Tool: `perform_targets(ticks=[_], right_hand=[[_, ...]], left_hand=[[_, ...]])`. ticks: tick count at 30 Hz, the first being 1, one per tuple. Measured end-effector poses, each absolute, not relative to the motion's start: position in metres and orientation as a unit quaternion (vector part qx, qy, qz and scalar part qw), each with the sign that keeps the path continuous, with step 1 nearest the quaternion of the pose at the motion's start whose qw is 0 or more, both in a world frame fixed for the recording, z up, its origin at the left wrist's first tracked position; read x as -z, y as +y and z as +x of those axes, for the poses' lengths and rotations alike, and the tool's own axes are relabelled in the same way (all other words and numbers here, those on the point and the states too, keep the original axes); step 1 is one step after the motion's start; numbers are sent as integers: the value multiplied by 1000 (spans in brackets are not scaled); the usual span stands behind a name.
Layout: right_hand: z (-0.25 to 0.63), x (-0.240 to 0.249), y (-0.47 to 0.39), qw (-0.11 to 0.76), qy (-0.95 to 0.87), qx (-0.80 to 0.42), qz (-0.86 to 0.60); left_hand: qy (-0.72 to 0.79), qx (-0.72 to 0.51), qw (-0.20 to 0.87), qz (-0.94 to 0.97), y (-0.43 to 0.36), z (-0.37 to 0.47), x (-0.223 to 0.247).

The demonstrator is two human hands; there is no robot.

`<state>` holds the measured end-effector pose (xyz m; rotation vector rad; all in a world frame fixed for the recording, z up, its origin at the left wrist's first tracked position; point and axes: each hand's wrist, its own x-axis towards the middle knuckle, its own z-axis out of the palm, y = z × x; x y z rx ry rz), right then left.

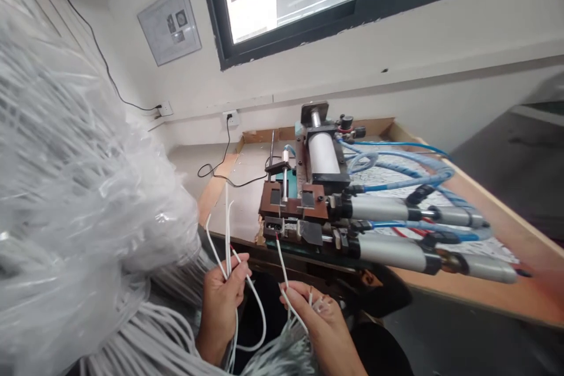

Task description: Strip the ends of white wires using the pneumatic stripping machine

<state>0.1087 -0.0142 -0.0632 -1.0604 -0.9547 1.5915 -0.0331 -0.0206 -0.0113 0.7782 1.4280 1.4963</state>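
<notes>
I see the left hand pinching several white cables; the right hand grips one white wire, its red tip at the near side of the machine. A plastic-wrapped bundle stands to my left.

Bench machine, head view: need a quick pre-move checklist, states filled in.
1. White cable held in right grip: ok.
2. Cable's red tip lined up with front block of the bench machine: ok, right at it; whether inserted, cannot tell.
3. Fingers away from front block: ok, both hands below it.
4. Left grip cables tidy: not ok, ends splayed at different heights.
5. Black plug in wall socket: ok.
6. Blue hoses seated at every fitting: cannot tell.
</notes>
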Motion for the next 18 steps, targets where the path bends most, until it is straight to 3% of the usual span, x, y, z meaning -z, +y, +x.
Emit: perform_targets(ticks=[7,18], right_hand=[[101,38,22,559,-209,-711,-371],[98,30,33,533,-149,-760,-339]], left_hand=[[541,-650,465,260,-7,-29,7],[554,-645,479,217,5,-30,11]])
